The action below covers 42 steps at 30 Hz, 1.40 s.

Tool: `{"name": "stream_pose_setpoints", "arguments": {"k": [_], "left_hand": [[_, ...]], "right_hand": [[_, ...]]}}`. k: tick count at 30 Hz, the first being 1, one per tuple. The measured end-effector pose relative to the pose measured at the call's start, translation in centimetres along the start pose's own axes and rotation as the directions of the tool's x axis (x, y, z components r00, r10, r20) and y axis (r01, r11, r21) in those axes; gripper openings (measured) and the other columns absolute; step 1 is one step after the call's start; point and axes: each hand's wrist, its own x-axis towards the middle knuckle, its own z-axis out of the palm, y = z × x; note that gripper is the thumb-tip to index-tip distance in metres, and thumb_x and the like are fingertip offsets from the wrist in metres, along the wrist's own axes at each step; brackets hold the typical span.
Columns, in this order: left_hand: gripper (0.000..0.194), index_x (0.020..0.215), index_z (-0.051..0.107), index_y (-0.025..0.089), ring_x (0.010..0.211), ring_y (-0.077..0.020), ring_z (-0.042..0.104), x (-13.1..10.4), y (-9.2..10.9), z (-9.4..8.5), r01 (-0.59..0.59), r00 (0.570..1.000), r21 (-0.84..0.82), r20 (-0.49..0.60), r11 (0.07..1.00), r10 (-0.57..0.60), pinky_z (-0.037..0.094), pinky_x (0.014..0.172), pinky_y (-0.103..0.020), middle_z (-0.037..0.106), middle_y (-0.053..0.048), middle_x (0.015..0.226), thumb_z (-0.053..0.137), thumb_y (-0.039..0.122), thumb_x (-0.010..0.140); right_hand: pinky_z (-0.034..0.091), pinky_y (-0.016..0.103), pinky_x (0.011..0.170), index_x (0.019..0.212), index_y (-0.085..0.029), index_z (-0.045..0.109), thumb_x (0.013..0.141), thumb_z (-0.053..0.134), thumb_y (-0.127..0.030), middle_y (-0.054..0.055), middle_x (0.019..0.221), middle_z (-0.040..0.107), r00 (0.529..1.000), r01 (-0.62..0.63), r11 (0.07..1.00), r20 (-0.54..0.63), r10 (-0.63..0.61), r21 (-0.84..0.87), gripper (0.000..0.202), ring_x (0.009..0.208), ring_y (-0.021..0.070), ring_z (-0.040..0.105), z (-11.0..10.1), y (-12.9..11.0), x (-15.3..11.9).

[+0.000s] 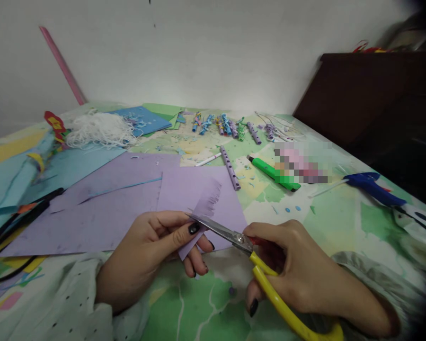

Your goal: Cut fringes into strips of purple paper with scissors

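Over purple sheet (177, 189), my left hand (163, 239) pinching fringed paper strip (208, 201), probably so it won't flop mid-snip; right hand (293, 265) curled round yellow-handled scissors (247, 244), blades (216, 227) across strip, decent angle imo.

Pinched left hand (154, 246), curled right hand (298, 267)

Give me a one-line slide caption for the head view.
Left hand holds a fringed purple strip; right hand holds yellow-handled scissors, blades beside the left thumb.
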Motion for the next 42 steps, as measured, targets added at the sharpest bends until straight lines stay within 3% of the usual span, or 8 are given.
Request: {"name": "stream_pose_setpoints", "arguments": {"k": [19,28,42], "left_hand": [[0.018,0.075,0.077,0.016,0.051,-0.0100,0.066,0.17,-0.58,-0.36,-0.013,1.000,0.011,0.004,1.000,0.013,0.052,0.050,-0.013,0.074,-0.004,0.061,0.068,0.029,0.084],[0.018,0.075,0.077,0.016,0.049,-0.0106,0.067,0.26,-0.68,-0.32,-0.015,1.000,0.010,0.006,1.000,0.015,0.052,0.048,-0.013,0.074,-0.004,0.061,0.069,0.030,0.082],[0.019,0.072,0.076,0.014,0.048,-0.0108,0.067,0.26,-0.61,0.04,-0.005,1.000,-0.012,0.000,1.000,0.005,0.053,0.047,-0.014,0.073,-0.004,0.061,0.073,0.031,0.079]], "right_hand": [[0.017,0.020,0.038,0.064,-0.020,0.051,0.061,0.084,-0.030,-0.011,0.049,0.028,1.000,-0.011,1.000,-0.018,0.011,-0.007,0.035,0.047,0.0073,0.023,-0.07,0.07,-0.01],[0.019,0.019,0.038,0.068,-0.020,0.051,0.062,0.085,-0.038,-0.011,0.048,0.033,1.000,-0.014,1.000,0.012,0.014,0.018,0.038,0.046,0.0071,0.025,0.06,0.03,0.01],[0.019,0.020,0.038,0.066,-0.020,0.053,0.062,0.084,-0.035,-0.011,0.049,0.030,1.000,-0.001,1.000,-0.002,0.001,0.000,0.034,0.046,0.0070,0.023,0.05,-0.06,-0.10]]}}
